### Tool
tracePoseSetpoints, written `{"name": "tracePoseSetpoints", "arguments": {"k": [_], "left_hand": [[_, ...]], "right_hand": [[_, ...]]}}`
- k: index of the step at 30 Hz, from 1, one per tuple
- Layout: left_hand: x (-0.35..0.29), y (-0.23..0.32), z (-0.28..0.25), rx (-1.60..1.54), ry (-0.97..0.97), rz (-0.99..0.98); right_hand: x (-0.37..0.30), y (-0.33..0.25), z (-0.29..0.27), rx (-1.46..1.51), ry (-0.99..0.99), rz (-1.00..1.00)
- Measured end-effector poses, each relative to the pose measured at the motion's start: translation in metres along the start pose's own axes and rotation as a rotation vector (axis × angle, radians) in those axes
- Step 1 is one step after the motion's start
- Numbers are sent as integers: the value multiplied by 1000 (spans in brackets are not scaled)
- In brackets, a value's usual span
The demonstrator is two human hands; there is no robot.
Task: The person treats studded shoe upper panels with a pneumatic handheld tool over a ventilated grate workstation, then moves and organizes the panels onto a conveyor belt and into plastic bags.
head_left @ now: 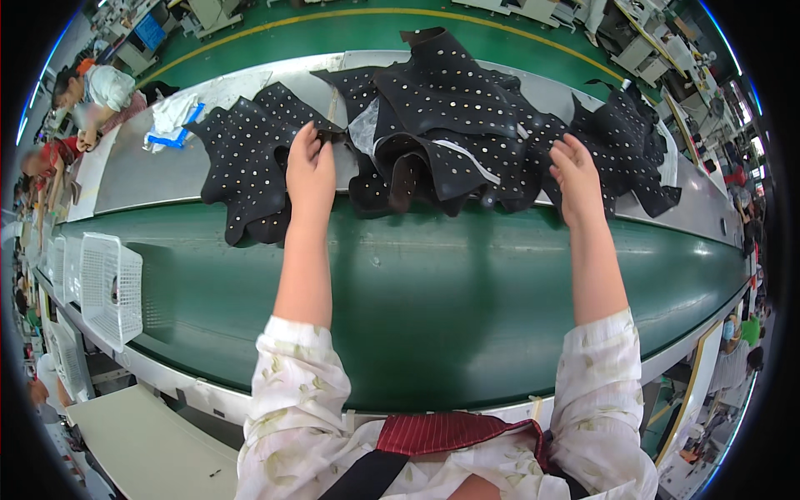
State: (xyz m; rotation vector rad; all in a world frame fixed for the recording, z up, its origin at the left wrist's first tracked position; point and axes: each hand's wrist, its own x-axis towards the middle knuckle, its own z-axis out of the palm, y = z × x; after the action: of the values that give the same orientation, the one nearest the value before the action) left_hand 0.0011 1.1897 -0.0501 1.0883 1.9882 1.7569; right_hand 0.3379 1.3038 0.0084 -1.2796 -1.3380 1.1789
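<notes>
My left hand [312, 173] reaches over the belt to the right edge of a black dotted sheet [250, 167], fingers loosely bent and apart, with no grip visible. My right hand [577, 179] is open, its fingers spread in front of a black dotted sheet [637, 142] on the right. Between my hands lies a crumpled heap of the same black material [446, 92], covered in small pale dots. Its front edges fold and curl, and a white strip [468, 158] shows along one fold. Whether any fingertips touch the material is hard to tell.
A green conveyor belt [408, 308] runs between me and the grey metal table [142, 179]. White plastic baskets [111, 287] stand at its left end. White cloth with a blue-edged packet [173, 125] lies at the far left. People [104, 92] are at the left.
</notes>
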Motion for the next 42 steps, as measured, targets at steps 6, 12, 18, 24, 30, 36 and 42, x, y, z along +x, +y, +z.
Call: {"name": "tracePoseSetpoints", "arguments": {"k": [6, 12, 18, 24, 30, 36, 42], "left_hand": [[-131, 41, -41, -118, 105, -70], [-316, 79, -66, 50, -442, -121], [-431, 112, -132, 16, -580, -367], [-495, 139, -188, 202, -319, -378], [-542, 178, -227, 356, 2, -244], [-602, 211, -280, 439, 306, -308], [-663, 208, -353, 410, 763, -489]], "right_hand": [[-161, -46, -49, 113, -273, 34], [-303, 7, -100, 84, -533, 181], [-375, 27, -105, -181, -827, 51], [-401, 20, -84, -209, -1122, -70], [-430, -4, -61, -205, -1439, 70], [-477, -25, -21, -348, -1706, 40], [-539, -48, 19, -419, -1899, -155]]}}
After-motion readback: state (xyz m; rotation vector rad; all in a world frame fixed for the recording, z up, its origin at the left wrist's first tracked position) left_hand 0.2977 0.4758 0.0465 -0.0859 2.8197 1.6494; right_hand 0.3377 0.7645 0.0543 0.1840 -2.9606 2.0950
